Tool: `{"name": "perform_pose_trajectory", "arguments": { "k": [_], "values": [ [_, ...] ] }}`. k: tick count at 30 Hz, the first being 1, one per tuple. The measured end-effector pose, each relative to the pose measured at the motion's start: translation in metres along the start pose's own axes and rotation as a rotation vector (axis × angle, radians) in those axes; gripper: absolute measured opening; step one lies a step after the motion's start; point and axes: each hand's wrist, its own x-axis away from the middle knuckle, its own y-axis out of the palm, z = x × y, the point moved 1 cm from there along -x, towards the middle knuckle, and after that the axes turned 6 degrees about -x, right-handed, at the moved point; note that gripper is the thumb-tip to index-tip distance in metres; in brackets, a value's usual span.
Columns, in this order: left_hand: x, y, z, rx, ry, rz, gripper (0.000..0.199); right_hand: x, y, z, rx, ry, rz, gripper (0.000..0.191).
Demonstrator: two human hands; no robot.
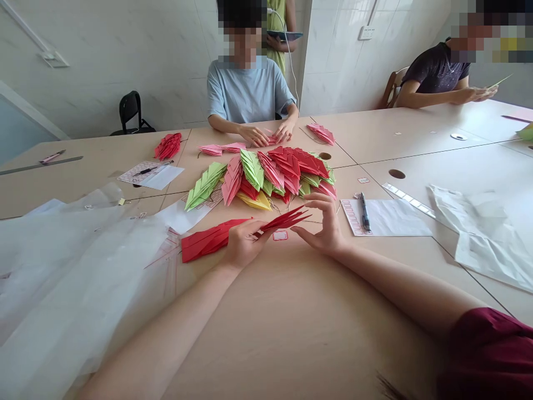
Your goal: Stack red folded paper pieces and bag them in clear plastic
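My left hand (245,243) is closed around a small stack of folded red paper pieces (285,218), whose pointed ends fan out to the right. Close to those tips, my right hand (322,226) has its thumb and fingers apart, with nothing between them that I can see. Beside my left hand lies a longer red folded paper bundle (204,243), partly covered by the hand. Just beyond both hands sits a heap of pleated paper pieces (252,171) in green, pink, red and yellow. A small red-framed label (280,235) rests on the table below the held stack.
Plastic sheeting (75,266) spreads over the table's left side. A pen (365,211) lies on a white sheet (395,218) at right, near a white plastic bag (478,233). Across the table, a person in light blue (250,91) handles pink paper; another person (437,78) sits far right.
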Motion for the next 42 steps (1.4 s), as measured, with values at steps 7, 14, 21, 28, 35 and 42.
{"name": "perform_pose_trajectory", "arguments": {
  "k": [7,14,21,28,35,42],
  "values": [
    [0.001,0.000,0.003,0.010,-0.087,-0.063,0.016,-0.001,0.004,0.002,-0.016,-0.037,-0.106,0.016],
    [-0.003,-0.002,0.009,0.062,-0.028,-0.153,0.024,0.003,0.010,0.000,-0.117,0.000,-0.209,0.007],
    [-0.002,-0.001,0.013,0.249,-0.206,-0.169,0.034,0.008,0.015,-0.005,-0.382,0.397,-0.286,0.021],
    [-0.005,0.005,0.006,0.326,-0.226,-0.199,0.022,0.007,0.015,0.000,-0.465,0.574,-0.338,0.017],
    [-0.008,0.003,0.009,0.252,-0.204,-0.219,0.021,0.002,0.009,-0.004,-0.467,0.542,-0.406,0.019],
    [-0.003,0.006,0.006,0.210,-0.212,-0.335,0.021,-0.002,0.005,0.001,-0.459,0.539,-0.214,0.024]
  ]
}}
